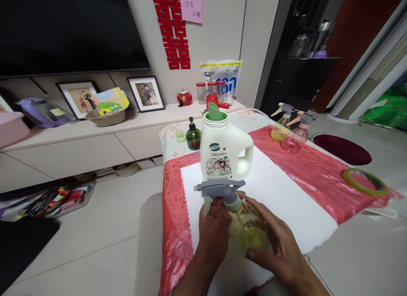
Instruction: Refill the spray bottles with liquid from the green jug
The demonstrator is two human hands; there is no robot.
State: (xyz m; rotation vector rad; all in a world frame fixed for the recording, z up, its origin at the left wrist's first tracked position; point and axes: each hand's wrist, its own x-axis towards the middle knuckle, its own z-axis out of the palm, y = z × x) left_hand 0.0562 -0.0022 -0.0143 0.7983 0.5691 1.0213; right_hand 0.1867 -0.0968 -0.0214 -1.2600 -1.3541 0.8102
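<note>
Head view: the spray bottle (246,234), containing yellow-green liquid, is held above the near part of the white sheet (289,198) on the table (171,149). The nozzle (196,188) points left; the grey sprayer head (219,187) lies roughly level, with the trigger (207,206) hanging below it. The long axis of the bottle tilts, neck to the upper left. The left hand (214,226) has its grip closed at the neck, fingertips partly hidden. The right hand (280,241) has its grip around the body, covering its right side. The white jug (219,139) stands directly beyond the sprayer head, blocking the far side. Beyond it, left, stands a green pump bottle (193,137); to the right, two more sprayers (295,139) and a tape roll (365,182).
</note>
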